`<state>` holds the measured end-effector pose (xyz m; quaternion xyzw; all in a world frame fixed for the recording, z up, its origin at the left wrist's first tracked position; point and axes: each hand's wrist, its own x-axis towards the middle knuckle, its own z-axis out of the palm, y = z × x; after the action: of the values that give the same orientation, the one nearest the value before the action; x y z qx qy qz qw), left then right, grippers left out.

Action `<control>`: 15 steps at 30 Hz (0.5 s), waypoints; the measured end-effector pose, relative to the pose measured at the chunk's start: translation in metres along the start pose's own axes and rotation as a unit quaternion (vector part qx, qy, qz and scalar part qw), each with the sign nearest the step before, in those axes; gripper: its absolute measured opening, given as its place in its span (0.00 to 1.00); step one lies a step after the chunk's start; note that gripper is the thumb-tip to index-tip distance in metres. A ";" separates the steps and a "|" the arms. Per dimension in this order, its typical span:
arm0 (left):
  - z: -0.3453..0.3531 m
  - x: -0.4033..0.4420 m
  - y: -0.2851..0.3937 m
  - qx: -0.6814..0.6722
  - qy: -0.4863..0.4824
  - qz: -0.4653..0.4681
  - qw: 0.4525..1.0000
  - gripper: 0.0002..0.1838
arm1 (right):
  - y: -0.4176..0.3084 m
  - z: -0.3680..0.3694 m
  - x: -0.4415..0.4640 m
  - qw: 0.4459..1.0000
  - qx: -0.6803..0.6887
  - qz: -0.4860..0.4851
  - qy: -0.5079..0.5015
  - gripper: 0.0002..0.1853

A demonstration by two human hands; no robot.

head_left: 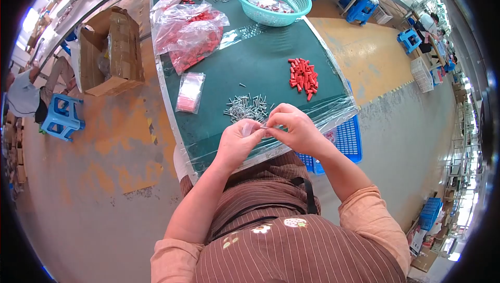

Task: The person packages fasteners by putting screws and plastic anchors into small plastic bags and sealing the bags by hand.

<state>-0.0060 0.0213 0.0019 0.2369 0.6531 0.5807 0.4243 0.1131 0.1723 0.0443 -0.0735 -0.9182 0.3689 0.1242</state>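
Observation:
My left hand is closed in a pinch on a small clear plastic bag, held over the near edge of the table. Against it, my right hand has thumb and fingertips pressed together at the bag's mouth. Whatever sits between the right fingertips is too small to make out. Just beyond both hands lies a pile of grey metal screws. To the right of that is a heap of red tapered plastic caps. A stack of small clear bags rests on the left side.
Farther back are a large clear bag of red caps and a turquoise basket with small packets inside. A blue crate stands below the table's right edge. On the left floor are a cardboard box, a blue stool and a seated person.

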 end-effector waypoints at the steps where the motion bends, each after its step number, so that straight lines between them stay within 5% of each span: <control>1: 0.001 0.000 -0.005 -0.006 -0.007 0.015 1.000 0.06 | 0.001 -0.002 -0.001 0.999 0.028 0.015 0.001 0.05; 4: 0.001 0.001 -0.009 -0.020 0.010 0.009 1.000 0.05 | -0.007 -0.007 -0.006 0.973 0.191 0.128 0.022 0.03; 15: 0.011 -0.005 0.002 -0.093 0.022 0.013 0.995 0.04 | 0.011 0.000 -0.019 0.946 0.269 0.165 0.076 0.11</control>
<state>0.0050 0.0243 0.0058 0.1920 0.6024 0.6492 0.4229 0.1313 0.1758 0.0337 -0.2153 -0.7479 0.6107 0.1460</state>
